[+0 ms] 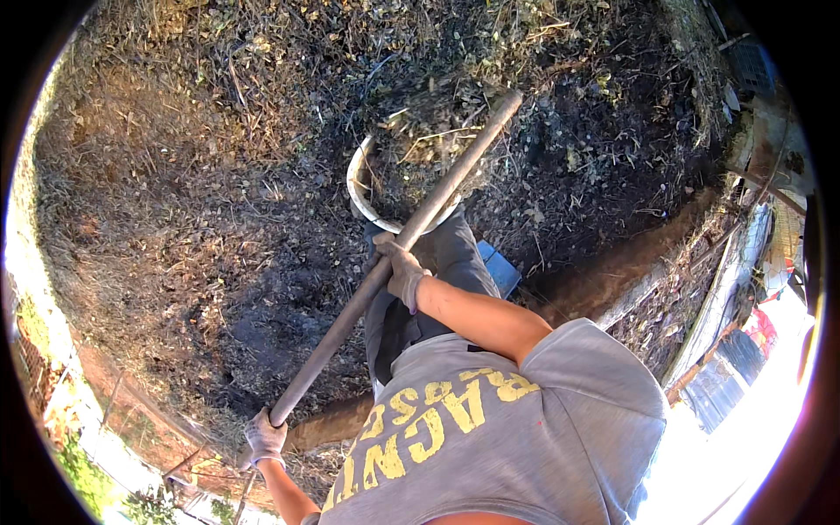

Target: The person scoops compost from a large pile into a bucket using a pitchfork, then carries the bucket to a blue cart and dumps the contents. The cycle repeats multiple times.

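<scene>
A long, thick wooden pole [339,337] runs slantwise in front of me, from lower left to upper right. My left hand [265,437], in a light work glove, is closed round its lower left end. Farther up, my right hand [404,273] wraps the pole with gloved fingers, close to my legs. The far part of the pole passes over a round container's pale rim [357,179]. Dry leaves and stalks [442,149] lie inside that rim. Whether the pole carries a tool head at its far end, I cannot tell.
Dark soil strewn with dry leaves and twigs [210,192] spreads ahead and to the left. A blue object [499,267] lies beside my right leg. Wooden logs or boards [634,297] border the ground at right. Wire fencing [52,376] stands at the far left.
</scene>
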`<state>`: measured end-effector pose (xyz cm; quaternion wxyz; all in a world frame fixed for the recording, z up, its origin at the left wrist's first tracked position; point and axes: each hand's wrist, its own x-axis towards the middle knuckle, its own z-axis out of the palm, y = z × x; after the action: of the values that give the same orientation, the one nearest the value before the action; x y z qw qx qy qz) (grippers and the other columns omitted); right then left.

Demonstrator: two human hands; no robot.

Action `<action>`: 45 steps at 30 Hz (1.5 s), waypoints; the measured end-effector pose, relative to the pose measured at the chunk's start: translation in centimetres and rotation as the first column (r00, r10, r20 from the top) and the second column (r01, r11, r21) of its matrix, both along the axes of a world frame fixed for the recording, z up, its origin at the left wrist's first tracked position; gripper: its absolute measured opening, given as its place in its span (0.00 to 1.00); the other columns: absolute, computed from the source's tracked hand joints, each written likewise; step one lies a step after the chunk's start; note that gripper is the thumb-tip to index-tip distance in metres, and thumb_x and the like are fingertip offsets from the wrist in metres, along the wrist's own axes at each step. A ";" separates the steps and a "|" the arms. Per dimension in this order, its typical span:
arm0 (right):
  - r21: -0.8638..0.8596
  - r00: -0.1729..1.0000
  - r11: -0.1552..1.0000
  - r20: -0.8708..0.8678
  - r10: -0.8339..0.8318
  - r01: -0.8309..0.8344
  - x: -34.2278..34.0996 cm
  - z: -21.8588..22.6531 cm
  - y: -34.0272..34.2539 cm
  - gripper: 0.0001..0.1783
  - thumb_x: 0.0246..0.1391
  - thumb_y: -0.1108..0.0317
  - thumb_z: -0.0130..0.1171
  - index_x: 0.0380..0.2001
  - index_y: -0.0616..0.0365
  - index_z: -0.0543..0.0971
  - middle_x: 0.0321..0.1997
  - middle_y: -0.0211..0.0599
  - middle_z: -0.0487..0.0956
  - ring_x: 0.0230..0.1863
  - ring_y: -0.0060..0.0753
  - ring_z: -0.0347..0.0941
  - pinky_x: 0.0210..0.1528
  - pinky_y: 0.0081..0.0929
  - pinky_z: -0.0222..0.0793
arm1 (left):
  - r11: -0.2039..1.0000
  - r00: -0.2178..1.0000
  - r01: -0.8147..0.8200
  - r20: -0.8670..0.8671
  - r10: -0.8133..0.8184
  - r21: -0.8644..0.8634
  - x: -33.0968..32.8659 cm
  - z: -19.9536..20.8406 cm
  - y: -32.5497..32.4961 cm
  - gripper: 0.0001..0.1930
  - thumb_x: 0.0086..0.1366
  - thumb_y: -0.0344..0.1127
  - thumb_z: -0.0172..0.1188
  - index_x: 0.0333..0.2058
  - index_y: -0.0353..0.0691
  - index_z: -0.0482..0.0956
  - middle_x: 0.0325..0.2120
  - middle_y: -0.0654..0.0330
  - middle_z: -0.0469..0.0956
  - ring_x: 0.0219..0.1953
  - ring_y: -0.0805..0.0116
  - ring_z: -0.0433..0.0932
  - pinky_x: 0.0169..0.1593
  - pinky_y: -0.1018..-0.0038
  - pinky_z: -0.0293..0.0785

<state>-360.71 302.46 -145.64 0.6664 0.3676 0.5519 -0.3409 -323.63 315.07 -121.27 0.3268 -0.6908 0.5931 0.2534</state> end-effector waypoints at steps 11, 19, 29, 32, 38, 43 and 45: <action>-0.078 0.940 0.969 -0.236 -0.245 0.233 -20.2 -0.5 0.1 0.14 0.48 0.60 0.54 0.16 0.54 0.67 0.16 0.39 0.70 0.19 0.40 0.67 0.29 0.38 0.70 | 0.907 0.891 0.421 -0.193 -0.412 0.005 -15.3 -4.3 -15.5 0.16 0.49 0.43 0.64 0.35 0.46 0.74 0.31 0.59 0.80 0.37 0.58 0.79 0.44 0.62 0.71; 0.139 0.949 0.943 -0.048 0.312 -0.303 -14.8 -5.7 0.8 0.20 0.55 0.57 0.42 0.31 0.59 0.79 0.30 0.46 0.79 0.28 0.43 0.74 0.39 0.37 0.72 | 0.896 0.925 0.363 0.019 -0.381 0.256 -16.1 4.4 -19.3 0.12 0.56 0.43 0.60 0.37 0.49 0.76 0.31 0.64 0.79 0.35 0.68 0.78 0.46 0.67 0.69; -0.139 0.940 0.964 0.225 0.256 -0.229 7.9 6.7 -1.1 0.10 0.47 0.62 0.55 0.22 0.59 0.75 0.23 0.41 0.77 0.24 0.42 0.74 0.30 0.37 0.72 | 0.978 0.932 -0.205 0.312 0.185 0.032 -1.6 21.0 -7.3 0.18 0.36 0.36 0.70 0.32 0.46 0.82 0.26 0.56 0.82 0.30 0.58 0.81 0.39 0.64 0.76; -0.184 0.896 0.939 0.292 0.336 -0.292 8.0 2.4 0.7 0.10 0.47 0.63 0.56 0.22 0.59 0.75 0.23 0.42 0.77 0.22 0.43 0.73 0.28 0.38 0.72 | 0.943 0.928 -0.317 0.236 0.287 0.098 1.8 17.7 -2.7 0.22 0.33 0.37 0.72 0.34 0.47 0.82 0.28 0.55 0.82 0.32 0.57 0.82 0.41 0.65 0.76; 0.038 0.994 0.999 -0.106 -0.027 0.031 -6.9 4.5 -5.5 0.13 0.44 0.60 0.58 0.25 0.59 0.73 0.22 0.46 0.73 0.24 0.50 0.71 0.29 0.56 0.71 | 0.983 0.982 -0.136 -0.114 0.151 0.127 -2.2 -6.2 -0.4 0.23 0.40 0.49 0.68 0.37 0.49 0.81 0.31 0.54 0.81 0.37 0.51 0.79 0.42 0.61 0.75; -0.300 0.766 0.950 -0.629 -0.133 -0.082 -23.5 10.9 -14.0 0.07 0.45 0.70 0.57 0.20 0.59 0.71 0.15 0.38 0.71 0.15 0.36 0.70 0.22 0.38 0.71 | 0.999 0.929 -0.015 -0.370 -0.005 -0.049 -18.8 -20.9 -9.1 0.20 0.47 0.52 0.64 0.38 0.51 0.80 0.32 0.52 0.81 0.39 0.54 0.80 0.43 0.62 0.74; -0.403 0.644 0.912 -0.719 -0.261 -0.081 -28.5 12.0 -17.6 0.06 0.44 0.72 0.57 0.19 0.58 0.70 0.15 0.36 0.70 0.14 0.32 0.67 0.19 0.33 0.70 | 0.984 0.843 -0.097 -0.538 0.003 -0.147 -25.5 -21.9 -12.6 0.17 0.48 0.51 0.64 0.36 0.52 0.80 0.29 0.52 0.81 0.35 0.52 0.80 0.40 0.61 0.75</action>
<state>-389.22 284.82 -133.61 0.4153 0.0742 0.6784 -0.6015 -349.08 302.50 -143.20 0.0822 -0.6331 0.6615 0.3936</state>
